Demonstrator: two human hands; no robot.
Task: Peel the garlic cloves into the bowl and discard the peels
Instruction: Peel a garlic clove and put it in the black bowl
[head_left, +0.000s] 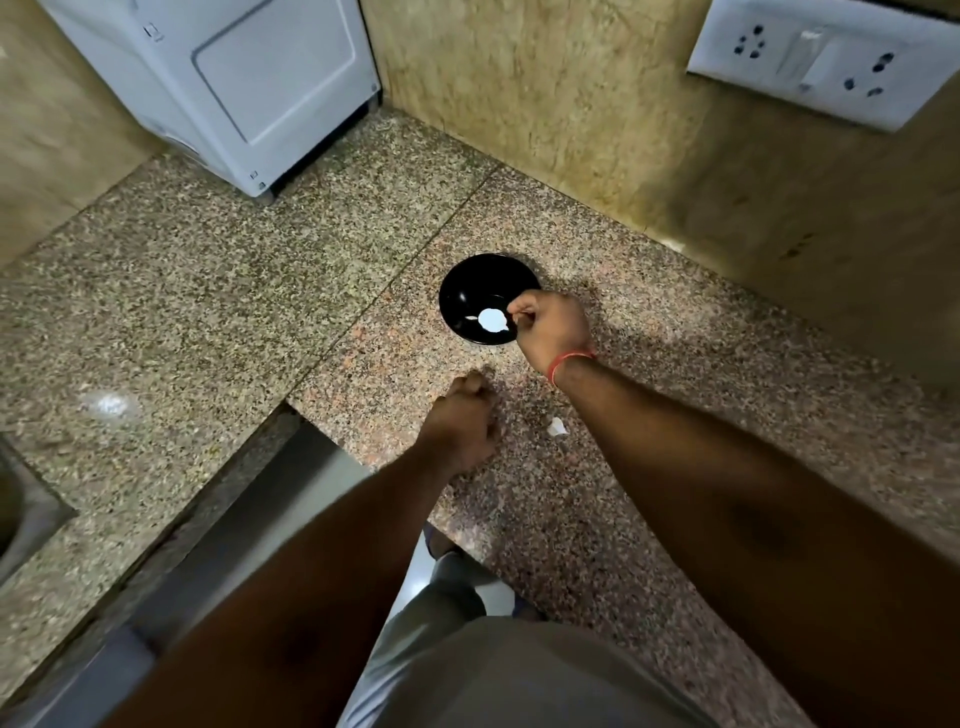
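Left hand (464, 423) curled, contents hidden; right hand (551, 327) over bowl (462, 296).

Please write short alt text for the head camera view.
A person's right hand reaches over a black bowl holding white garlic on a speckled counter. The left hand rests curled nearby, beside a peel scrap.

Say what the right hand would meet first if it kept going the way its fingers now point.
Probably the garlic in the black bowl: the right hand points left over the bowl's near rim, fingertips beside the white pieces. Height above them is unclear.
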